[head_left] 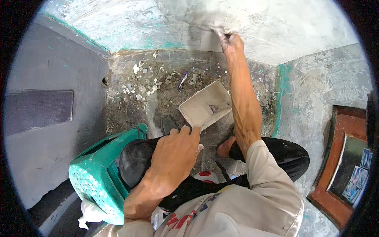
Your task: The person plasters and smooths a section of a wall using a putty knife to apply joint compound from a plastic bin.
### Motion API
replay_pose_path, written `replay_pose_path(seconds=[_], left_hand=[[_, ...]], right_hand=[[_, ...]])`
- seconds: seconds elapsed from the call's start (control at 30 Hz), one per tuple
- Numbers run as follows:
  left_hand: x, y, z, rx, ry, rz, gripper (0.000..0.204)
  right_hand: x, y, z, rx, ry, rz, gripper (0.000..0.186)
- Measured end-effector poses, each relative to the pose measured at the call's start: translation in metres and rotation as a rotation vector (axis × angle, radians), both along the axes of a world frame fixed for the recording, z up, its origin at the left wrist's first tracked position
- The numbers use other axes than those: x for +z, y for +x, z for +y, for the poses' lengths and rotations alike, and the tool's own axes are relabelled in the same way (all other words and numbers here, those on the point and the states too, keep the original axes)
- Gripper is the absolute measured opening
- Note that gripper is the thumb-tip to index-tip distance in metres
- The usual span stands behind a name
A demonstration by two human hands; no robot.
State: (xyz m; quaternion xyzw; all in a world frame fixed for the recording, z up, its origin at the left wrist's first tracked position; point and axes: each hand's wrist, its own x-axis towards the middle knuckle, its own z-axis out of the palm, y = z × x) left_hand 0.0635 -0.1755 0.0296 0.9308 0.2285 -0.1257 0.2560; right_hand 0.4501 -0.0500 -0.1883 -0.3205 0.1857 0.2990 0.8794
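Pale, patchy plaster covers the wall (276, 31) in front of the right hand (233, 41), whose fingers are curled closed around a blurred flat tool (215, 28) that lies against the surface just beyond them. Nearer the body, the left hand (173, 148) is loosely bent, back upward, with its fingertips at the near edge of a cream rectangular tray (197, 106); whether it grips that edge or anything else cannot be told. Broken rubble (152, 83) lies on the floor beyond the left hand, and a green plastic stool (92, 173) stands to its left.
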Motion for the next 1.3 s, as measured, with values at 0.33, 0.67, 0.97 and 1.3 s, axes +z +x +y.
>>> replay_pose_path(seconds=[0.33, 0.67, 0.97, 1.3], left_hand=[[0.002, -0.016, -0.003, -0.015, 0.050, -0.105, 0.045], [0.007, -0.006, 0.001, -0.005, 0.026, -0.006, 0.046], [0.008, 0.005, 0.010, -0.002, -0.043, 0.123, 0.052], [0.006, -0.001, 0.009, 0.025, -0.025, 0.166, 0.050]], right_hand=[[0.065, -0.084, -0.112, 0.139, 0.044, -0.355, 0.030], [-0.155, -0.067, -0.028, 0.197, -0.088, 0.148, 0.040], [-0.209, -0.034, 0.000, 0.140, -0.180, 0.197, 0.039], [-0.142, -0.059, 0.015, 0.000, -0.074, 0.115, 0.041]])
